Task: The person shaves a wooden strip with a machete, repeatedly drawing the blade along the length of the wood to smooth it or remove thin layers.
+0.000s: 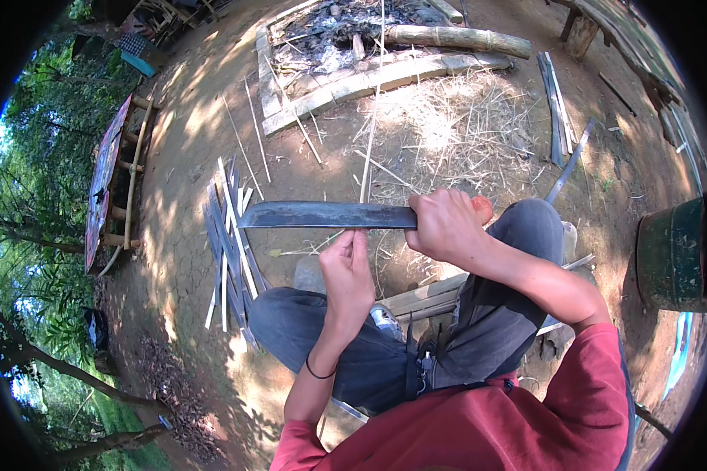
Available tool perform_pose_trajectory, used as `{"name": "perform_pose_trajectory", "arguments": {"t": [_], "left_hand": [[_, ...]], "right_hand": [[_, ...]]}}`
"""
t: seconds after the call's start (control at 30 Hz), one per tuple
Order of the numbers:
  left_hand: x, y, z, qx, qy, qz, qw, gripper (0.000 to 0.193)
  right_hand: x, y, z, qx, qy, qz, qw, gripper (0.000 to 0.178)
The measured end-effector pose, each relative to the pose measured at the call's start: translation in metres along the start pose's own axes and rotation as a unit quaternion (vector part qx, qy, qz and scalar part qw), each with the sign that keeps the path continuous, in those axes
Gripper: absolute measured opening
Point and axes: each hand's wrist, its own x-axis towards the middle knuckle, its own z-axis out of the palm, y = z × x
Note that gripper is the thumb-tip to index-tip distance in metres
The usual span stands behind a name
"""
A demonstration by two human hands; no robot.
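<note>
My right hand (450, 226) is wrapped round the orange-ended handle of a machete (322, 214). Its long dark blade points left, level across the front of my knees. Just below the blade, my left hand (347, 271) is closed in a pinch on the near end of a thin bamboo strip (375, 102). From there the strip runs away under or against the blade, toward the fire pit; the exact contact cannot be told. Beside my left knee lies a pile of split strips (232, 235), some pale, some dark.
Ahead is a fire pit (314, 59) with ash and a bamboo pole (459, 38) along its edge. Shavings (456, 118) litter the ground. Another long flat blade (571, 161) leans near my right knee. A dark green bucket (672, 255) stands right, a low bamboo bench (118, 180) left.
</note>
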Motion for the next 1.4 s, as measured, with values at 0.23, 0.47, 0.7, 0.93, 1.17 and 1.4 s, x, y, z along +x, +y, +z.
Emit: {"name": "perform_pose_trajectory", "arguments": {"t": [0.23,0.47,0.7,0.93,1.17,1.4], "left_hand": [[0.003,-0.01,-0.004,0.025,-0.007,0.022,0.999,0.025],[-0.054,-0.028,-0.022,-0.004,-0.019,-0.094,0.995,0.024],[-0.052,-0.025,-0.026,-0.05,0.014,-0.092,0.994,0.024],[-0.061,-0.002,-0.013,-0.024,-0.013,-0.1,0.995,0.026],[-0.063,-0.006,-0.019,-0.021,-0.086,-0.119,0.989,0.037],[-0.007,0.038,-0.012,-0.206,-0.25,-0.196,0.926,0.044]], "right_hand": [[0.01,0.014,0.014,-0.054,0.024,-0.004,0.998,0.018],[0.09,0.129,-0.034,-0.023,0.152,0.185,0.971,0.023],[0.069,0.109,-0.076,0.4,0.029,0.274,0.874,0.025],[0.074,0.028,-0.066,0.603,-0.094,0.197,0.767,0.036],[0.061,0.025,-0.069,0.597,-0.09,0.181,0.776,0.026],[0.042,0.009,-0.074,0.631,-0.135,0.178,0.743,0.027]]}}
